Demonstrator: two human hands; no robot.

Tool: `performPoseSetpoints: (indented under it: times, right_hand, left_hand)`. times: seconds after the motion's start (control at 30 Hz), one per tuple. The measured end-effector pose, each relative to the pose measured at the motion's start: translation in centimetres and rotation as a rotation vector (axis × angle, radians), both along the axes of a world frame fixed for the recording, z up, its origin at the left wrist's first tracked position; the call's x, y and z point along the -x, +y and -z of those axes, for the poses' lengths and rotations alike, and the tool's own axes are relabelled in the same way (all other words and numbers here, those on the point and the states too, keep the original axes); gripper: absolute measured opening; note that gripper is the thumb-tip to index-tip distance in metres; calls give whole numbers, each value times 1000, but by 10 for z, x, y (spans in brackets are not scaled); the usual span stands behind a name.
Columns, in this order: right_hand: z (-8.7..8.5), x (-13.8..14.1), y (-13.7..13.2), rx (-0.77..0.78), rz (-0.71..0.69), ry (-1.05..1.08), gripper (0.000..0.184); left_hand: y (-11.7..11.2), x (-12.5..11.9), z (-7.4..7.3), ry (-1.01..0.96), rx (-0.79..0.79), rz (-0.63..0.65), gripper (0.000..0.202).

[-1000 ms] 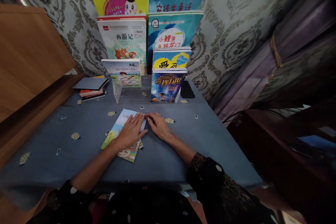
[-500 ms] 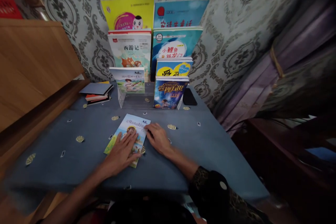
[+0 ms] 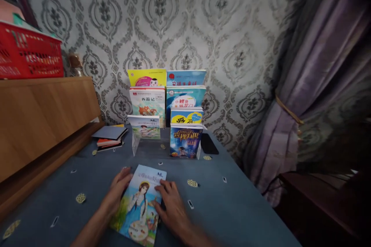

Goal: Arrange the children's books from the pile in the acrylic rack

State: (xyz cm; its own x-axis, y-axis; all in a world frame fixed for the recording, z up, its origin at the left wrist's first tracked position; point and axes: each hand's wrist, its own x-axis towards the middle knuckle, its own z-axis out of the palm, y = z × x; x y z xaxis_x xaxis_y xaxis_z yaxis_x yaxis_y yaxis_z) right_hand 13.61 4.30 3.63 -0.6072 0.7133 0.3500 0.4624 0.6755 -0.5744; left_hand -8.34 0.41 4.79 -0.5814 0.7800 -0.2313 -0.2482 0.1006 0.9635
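Observation:
A thin paperback picture book (image 3: 140, 204) lies on the patterned blue tablecloth in front of me. Its cover shows a long-braided girl in blue and white. At the book's left edge, my left hand (image 3: 114, 193) curls its fingers against the side; the thumb's hold is partly hidden. My right hand (image 3: 172, 204) rests over the right edge, fingers and thumb apart on the cover. Beyond the book stands a clear acrylic rack (image 3: 136, 147) with upright books in tiers, among them a white one (image 3: 147, 102) and a dark blue one (image 3: 185, 141) in front.
A small stack of books (image 3: 110, 133) lies left of the rack. To the rack's right is a black phone-like slab (image 3: 209, 144). A wooden cabinet (image 3: 43, 123) borders the table's left side, with a red basket (image 3: 31, 52) on top. A tied purple curtain (image 3: 278, 123) hangs at right.
My left hand has gone from lying flat on the cover to the book's left edge. My right hand has spread its fingers over the right edge. The camera has tilted upward.

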Motion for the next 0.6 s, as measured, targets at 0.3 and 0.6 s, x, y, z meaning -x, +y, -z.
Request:
performPoseSetpoints:
  times: [0.3, 0.6]
  right_hand:
    - [21, 0, 6, -90, 5, 1, 41]
    - [25, -1, 11, -11, 55, 62, 40]
  left_hand:
    - [5, -5, -16, -217, 74, 21, 26]
    - [3, 18, -20, -354, 142, 61, 11]
